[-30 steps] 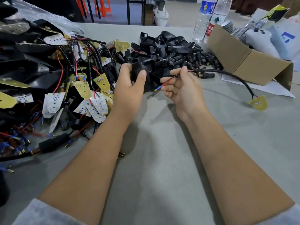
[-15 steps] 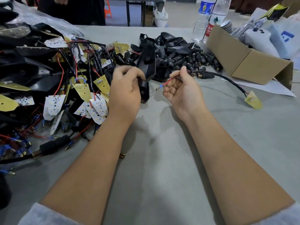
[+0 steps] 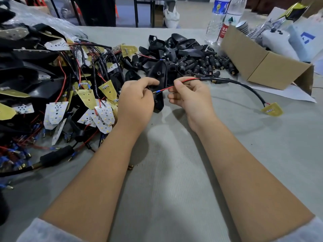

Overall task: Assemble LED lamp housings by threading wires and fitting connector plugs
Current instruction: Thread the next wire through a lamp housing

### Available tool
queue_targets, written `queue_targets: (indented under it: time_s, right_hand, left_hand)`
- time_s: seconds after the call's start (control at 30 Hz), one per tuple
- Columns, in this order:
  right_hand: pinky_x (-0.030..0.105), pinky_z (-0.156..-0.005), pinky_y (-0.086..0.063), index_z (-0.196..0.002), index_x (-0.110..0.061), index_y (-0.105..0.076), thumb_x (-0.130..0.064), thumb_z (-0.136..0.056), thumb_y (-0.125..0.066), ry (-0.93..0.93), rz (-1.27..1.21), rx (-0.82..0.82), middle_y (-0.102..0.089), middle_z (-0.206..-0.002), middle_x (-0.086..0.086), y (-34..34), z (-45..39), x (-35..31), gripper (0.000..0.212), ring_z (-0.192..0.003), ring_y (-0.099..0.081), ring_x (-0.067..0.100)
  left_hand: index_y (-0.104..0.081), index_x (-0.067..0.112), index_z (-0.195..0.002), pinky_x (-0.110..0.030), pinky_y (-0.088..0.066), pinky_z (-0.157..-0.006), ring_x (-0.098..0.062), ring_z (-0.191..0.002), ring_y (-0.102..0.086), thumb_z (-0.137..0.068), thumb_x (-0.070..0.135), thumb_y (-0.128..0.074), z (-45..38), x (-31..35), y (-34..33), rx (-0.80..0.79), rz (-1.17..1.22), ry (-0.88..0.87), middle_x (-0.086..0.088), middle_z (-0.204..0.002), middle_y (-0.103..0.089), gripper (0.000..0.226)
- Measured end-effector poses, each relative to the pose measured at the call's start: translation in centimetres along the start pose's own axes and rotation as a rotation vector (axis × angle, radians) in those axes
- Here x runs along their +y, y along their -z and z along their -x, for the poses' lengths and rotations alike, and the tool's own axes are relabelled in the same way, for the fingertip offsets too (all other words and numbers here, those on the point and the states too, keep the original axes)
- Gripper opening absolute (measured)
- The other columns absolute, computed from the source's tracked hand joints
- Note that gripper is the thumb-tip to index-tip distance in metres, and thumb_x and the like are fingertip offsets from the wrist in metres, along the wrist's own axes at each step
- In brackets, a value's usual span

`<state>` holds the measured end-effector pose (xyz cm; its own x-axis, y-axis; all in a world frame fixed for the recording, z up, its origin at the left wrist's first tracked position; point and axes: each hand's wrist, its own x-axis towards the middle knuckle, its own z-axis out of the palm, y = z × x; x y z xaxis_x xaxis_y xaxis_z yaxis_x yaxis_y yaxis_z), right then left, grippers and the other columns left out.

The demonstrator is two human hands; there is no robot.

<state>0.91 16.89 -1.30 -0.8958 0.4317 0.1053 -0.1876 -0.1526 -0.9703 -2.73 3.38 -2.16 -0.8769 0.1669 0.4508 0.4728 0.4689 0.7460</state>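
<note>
My left hand [image 3: 135,100] grips a black lamp housing [image 3: 159,75], held upright above the table. My right hand [image 3: 189,96] pinches a thin red wire [image 3: 166,88] between thumb and forefinger. The wire's blue-sleeved tip points left and sits right at the housing, close to my left fingers. Behind my right hand the wire runs into a black sheathed cable [image 3: 244,86] that curves right across the table. That cable ends at a small yellow LED board [image 3: 272,109] lying flat.
A tangle of wired LED boards and housings [image 3: 57,88] fills the left side. Loose black housings [image 3: 176,48] and connector plugs [image 3: 209,64] lie at the back centre. An open cardboard box [image 3: 265,65] and water bottles [image 3: 222,18] stand at the right rear.
My left hand lifted a housing out of the pile and turned it upright. My right hand brought the red wire's tip leftward until it met the housing.
</note>
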Motion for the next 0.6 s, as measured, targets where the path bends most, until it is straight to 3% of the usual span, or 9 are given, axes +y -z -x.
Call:
queue_targets:
  time_s: [0.07,0.17,0.2,0.27,0.4,0.5,0.6]
  right_hand:
    - [0.024,-0.059,-0.054,-0.086,-0.012,-0.061,-0.006,-0.097,-0.056,-0.002,0.026,-0.004,-0.065,-0.067,0.000,-0.01,0.10,-0.05,0.013,-0.058,-0.061,0.013]
    - [0.023,-0.058,-0.052,-0.087,-0.012,-0.061,-0.007,-0.096,-0.057,-0.011,0.040,-0.001,-0.064,-0.069,0.002,0.03,0.18,-0.11,0.011,-0.059,-0.059,0.014]
    - [0.024,-0.058,-0.052,-0.087,-0.012,-0.061,-0.007,-0.096,-0.057,-0.014,0.041,-0.003,-0.064,-0.071,0.003,0.05,0.22,-0.15,0.011,-0.059,-0.059,0.014]
    - [0.025,-0.060,-0.052,-0.088,-0.011,-0.061,-0.006,-0.096,-0.057,-0.020,0.042,-0.015,-0.064,-0.073,0.006,0.07,0.32,-0.21,0.011,-0.061,-0.058,0.016]
    - [0.024,-0.059,-0.052,-0.086,-0.011,-0.062,-0.004,-0.095,-0.058,0.006,0.055,-0.051,-0.067,-0.072,0.007,-0.01,0.54,-0.47,0.011,-0.060,-0.059,0.015]
    - [0.022,-0.058,-0.052,-0.084,-0.012,-0.066,-0.004,-0.093,-0.062,0.045,0.142,-0.112,-0.067,-0.070,0.006,-0.26,0.78,-0.47,0.012,-0.058,-0.060,0.012]
    - [0.023,-0.058,-0.050,-0.081,-0.015,-0.070,-0.006,-0.091,-0.066,0.086,0.224,-0.134,-0.065,-0.068,0.004,-0.39,0.90,-0.33,0.013,-0.059,-0.058,0.011]
  left_hand:
    - [-0.068,0.023,-0.117,-0.015,-0.029,-0.057,-0.034,-0.089,-0.055,-0.090,0.000,-0.039,0.02,0.06,0.03,0.009,0.015,-0.013,-0.005,-0.090,-0.060,0.045]
    - [-0.067,0.023,-0.119,-0.011,-0.030,-0.054,-0.003,-0.065,-0.048,-0.090,-0.001,-0.040,0.27,0.31,0.08,0.017,0.058,-0.043,0.008,-0.088,-0.059,0.046]
    - [-0.067,0.022,-0.119,-0.010,-0.032,-0.053,0.000,-0.059,-0.048,-0.090,-0.002,-0.039,0.33,0.38,0.09,0.017,0.080,-0.063,0.010,-0.091,-0.061,0.046]
    - [-0.066,0.020,-0.119,-0.007,-0.036,-0.059,0.006,-0.063,-0.051,-0.090,-0.002,-0.039,0.40,0.44,0.11,0.030,0.084,-0.100,0.011,-0.100,-0.063,0.046]
    - [-0.064,0.019,-0.122,-0.006,-0.038,-0.073,0.000,-0.082,-0.056,-0.091,0.001,-0.039,0.30,0.43,0.03,0.021,0.040,-0.131,0.010,-0.111,-0.061,0.044]
    - [-0.064,0.016,-0.122,0.002,-0.032,-0.081,0.005,-0.099,-0.048,-0.088,0.003,-0.038,0.38,0.37,0.03,0.008,0.022,-0.185,0.012,-0.115,-0.056,0.044]
    - [-0.066,0.019,-0.110,-0.009,-0.037,-0.067,-0.001,-0.073,-0.051,-0.089,-0.003,-0.041,0.28,0.25,0.03,-0.005,0.110,-0.162,0.008,-0.102,-0.062,0.039]
